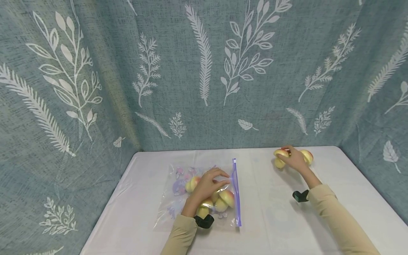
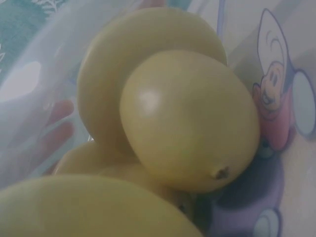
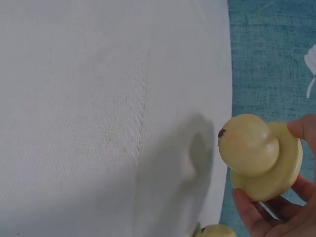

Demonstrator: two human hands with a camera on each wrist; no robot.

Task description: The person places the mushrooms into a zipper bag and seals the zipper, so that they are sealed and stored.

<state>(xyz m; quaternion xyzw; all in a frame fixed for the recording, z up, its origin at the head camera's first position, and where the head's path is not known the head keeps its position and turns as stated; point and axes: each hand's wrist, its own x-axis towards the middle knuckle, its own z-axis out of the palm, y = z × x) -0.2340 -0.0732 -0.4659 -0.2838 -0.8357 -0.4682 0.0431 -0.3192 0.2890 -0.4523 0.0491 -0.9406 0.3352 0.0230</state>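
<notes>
In the head view my right hand (image 1: 295, 159) holds a yellow toy mushroom (image 1: 280, 161) with a reddish cap at the table's far right. The right wrist view shows that mushroom (image 3: 249, 145) gripped by the cap, its round stem end pointing away from the palm. My left hand (image 1: 208, 183) lies over a clear zip bag (image 1: 165, 212), fingertips near the purple zip, thumb and forefinger apart. Several toy mushrooms (image 1: 225, 199) lie in the bag. Up close they (image 2: 192, 123) fill the left wrist view, with fingers (image 2: 59, 133) blurred through the plastic.
Another yellow mushroom (image 1: 307, 156) lies just right of my right hand. A white cloth covers the table (image 1: 264, 212). Blue-green curtains (image 1: 204, 71) with white leaf prints hang behind and at both sides. Cartoon figures (image 2: 276, 89) are printed on the bag.
</notes>
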